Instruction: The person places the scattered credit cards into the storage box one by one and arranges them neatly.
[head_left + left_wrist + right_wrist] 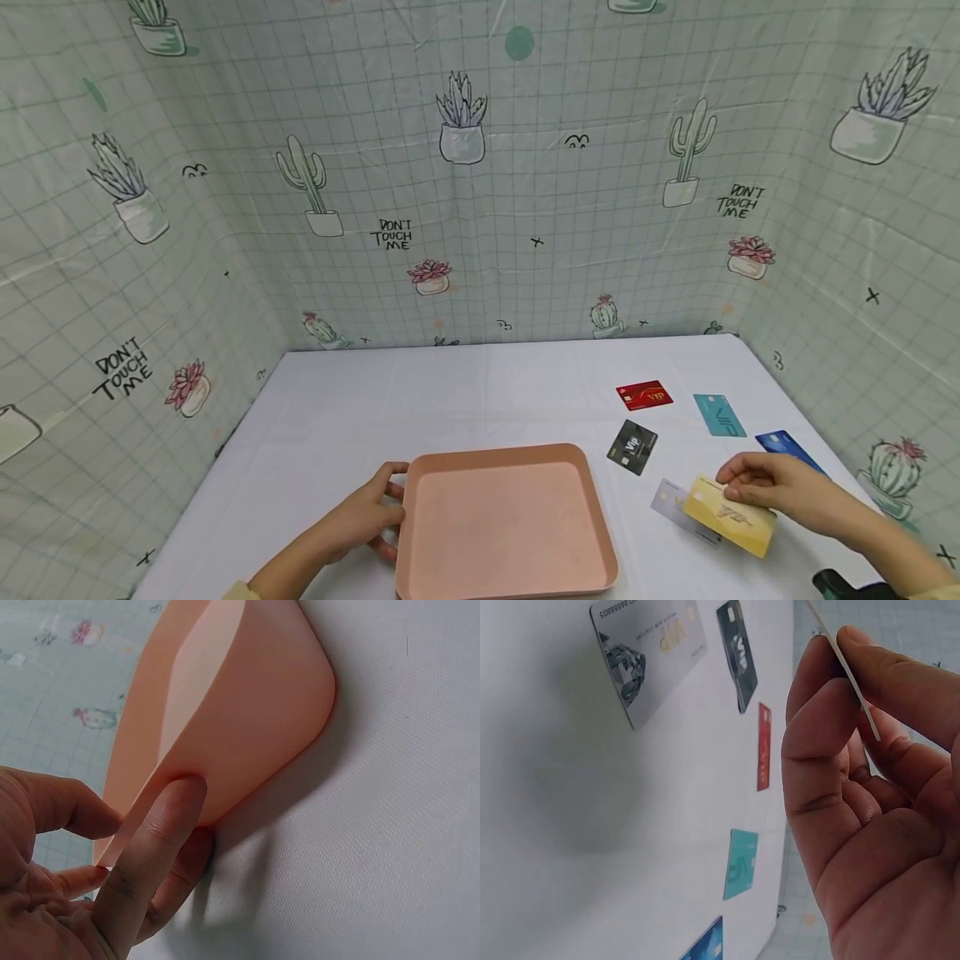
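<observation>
My right hand (776, 487) pinches a yellow VIP card (731, 517) between thumb and fingers, and only the card's thin edge shows in the right wrist view. The yellow card overlaps a silver-grey card (649, 656) lying below it on the table. At the left side of a pink rectangular tray (506, 525), my left hand (367, 512) holds the rim and outer wall. The left wrist view has its fingers (169, 817) against that wall, with other fingertips at the rim. The tray's inside is bare.
Beyond the right hand lie a blue card (787, 448), a teal card (720, 415), a red card (645, 395) and a black card (632, 447) on the white table (450, 392). A dark object (851, 586) sits at the front right. Patterned cloth walls (525, 192) enclose the table.
</observation>
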`<state>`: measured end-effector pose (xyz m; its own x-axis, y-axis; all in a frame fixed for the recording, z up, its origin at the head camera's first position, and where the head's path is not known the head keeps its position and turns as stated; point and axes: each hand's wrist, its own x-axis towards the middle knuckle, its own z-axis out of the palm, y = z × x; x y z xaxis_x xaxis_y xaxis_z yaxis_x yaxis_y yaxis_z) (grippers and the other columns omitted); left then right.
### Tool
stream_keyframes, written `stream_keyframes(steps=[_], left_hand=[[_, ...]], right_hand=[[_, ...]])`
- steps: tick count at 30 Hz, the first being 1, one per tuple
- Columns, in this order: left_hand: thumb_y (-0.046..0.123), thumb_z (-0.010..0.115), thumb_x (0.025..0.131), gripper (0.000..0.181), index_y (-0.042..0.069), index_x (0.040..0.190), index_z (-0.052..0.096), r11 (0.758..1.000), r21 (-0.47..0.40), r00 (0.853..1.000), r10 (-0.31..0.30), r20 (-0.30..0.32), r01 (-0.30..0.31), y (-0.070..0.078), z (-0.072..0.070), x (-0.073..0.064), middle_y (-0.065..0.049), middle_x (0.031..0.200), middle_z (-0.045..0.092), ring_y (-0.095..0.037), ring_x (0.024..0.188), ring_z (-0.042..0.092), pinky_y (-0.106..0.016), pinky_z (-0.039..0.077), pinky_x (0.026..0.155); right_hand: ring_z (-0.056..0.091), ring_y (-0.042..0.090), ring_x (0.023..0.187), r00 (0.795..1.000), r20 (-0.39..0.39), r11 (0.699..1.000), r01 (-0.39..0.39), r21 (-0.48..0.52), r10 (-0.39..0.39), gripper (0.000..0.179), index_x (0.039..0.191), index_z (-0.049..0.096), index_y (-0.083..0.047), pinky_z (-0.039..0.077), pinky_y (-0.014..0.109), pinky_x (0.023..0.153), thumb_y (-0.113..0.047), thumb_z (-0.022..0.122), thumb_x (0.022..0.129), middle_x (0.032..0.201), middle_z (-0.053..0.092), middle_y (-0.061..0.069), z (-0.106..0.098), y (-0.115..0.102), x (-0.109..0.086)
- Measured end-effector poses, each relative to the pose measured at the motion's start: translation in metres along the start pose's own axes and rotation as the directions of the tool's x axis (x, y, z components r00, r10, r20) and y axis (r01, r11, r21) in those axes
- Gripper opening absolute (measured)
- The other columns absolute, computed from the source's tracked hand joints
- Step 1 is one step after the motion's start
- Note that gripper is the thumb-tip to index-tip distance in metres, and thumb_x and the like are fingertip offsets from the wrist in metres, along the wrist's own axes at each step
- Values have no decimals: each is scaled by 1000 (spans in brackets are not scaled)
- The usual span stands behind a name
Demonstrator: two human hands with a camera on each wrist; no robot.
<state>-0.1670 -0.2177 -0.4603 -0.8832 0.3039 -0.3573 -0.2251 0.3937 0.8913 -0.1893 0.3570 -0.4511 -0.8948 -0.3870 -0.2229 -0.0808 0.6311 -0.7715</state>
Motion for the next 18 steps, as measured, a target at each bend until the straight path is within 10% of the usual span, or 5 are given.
stream_keyframes(steps=[18], left_hand=[[-2,57,82,79,0,154,26,1000,-5,1000,6,14,-6,1,0,1,-27,128,47,-27,86,67,-41,64,58]], right_hand=[[58,4,82,1000,3,999,-29,37,29,27,110,67,3,56,21,71,-23,67,100,99,68,7,10,-21,10]])
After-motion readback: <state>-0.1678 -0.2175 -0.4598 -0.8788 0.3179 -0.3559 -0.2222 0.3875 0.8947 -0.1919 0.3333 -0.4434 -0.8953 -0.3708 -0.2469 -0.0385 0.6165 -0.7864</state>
